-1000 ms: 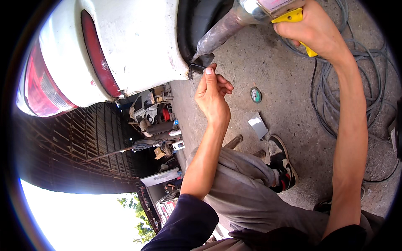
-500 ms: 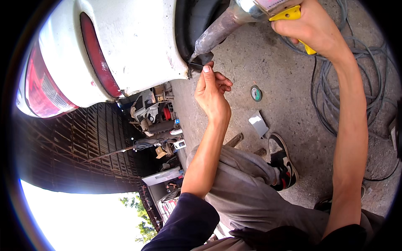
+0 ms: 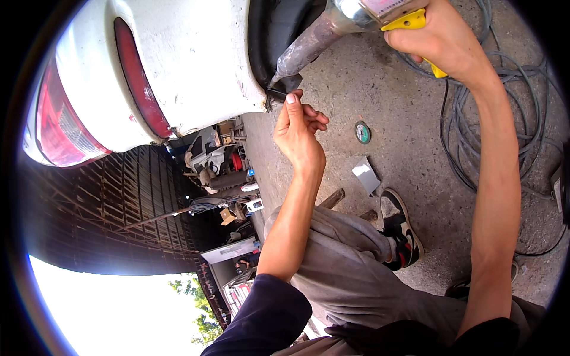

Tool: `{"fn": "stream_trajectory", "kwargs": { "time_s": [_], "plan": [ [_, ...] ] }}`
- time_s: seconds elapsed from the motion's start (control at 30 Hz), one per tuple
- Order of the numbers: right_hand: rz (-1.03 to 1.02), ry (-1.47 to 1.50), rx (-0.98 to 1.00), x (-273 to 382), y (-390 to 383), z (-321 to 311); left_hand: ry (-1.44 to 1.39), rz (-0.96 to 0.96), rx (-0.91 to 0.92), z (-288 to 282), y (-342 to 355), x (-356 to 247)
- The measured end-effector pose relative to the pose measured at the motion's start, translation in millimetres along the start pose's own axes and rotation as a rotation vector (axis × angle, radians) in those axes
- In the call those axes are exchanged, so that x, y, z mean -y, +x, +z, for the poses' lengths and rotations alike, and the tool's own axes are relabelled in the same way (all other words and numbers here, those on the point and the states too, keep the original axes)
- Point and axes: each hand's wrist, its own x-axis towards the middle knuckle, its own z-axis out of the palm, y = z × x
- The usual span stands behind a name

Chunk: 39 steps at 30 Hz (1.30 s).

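My right hand grips a heat gun by its yellow handle, at the upper right. The gun's long, scorched metal nozzle slants down and left, its tip at the lower corner of a white car bumper. My left hand pinches a thin black strip between thumb and forefinger. That strip reaches the bumper's corner, just under the nozzle tip. Behind the nozzle lies a black wheel-arch lining. Whether the strip is joined to the bumper I cannot tell.
On the concrete floor lie a round green-and-black disc and a grey-white sheet. Coiled grey cables spread at the right. A wooden stool leg shows by my knee. Workshop clutter stands beyond the bumper.
My left hand has shifted very slightly to the left, still pinching the black strip. The heat gun and my right hand have hardly moved.
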Motion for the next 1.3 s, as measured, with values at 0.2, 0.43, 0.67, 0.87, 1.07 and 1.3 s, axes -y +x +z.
{"fn": "stream_trajectory", "kwargs": {
  "time_s": [0.2, 0.43, 0.67, 0.87, 1.07, 1.3],
  "plan": [
    [0.026, 0.040, -0.041, 0, -1, 4, -0.021, 0.025, -0.001, -1, 0, 0],
    [0.019, 0.043, -0.009, -2, -5, -1, -0.057, 0.041, 0.022, 1, -1, -4],
    [-0.018, 0.146, -0.003, -6, -4, 3, -0.061, 0.022, 0.052, -3, -1, -5],
    [-0.110, 0.122, 0.024, -11, -5, 2, -0.061, 0.041, 0.038, -4, 0, -6],
    [-0.124, -0.018, 0.020, -26, -6, 3, -0.073, 0.044, 0.041, -6, 2, -3],
    [-0.143, 0.020, -0.010, -22, -9, 6, -0.085, 0.054, 0.031, -6, 3, -2]
  ]
}}
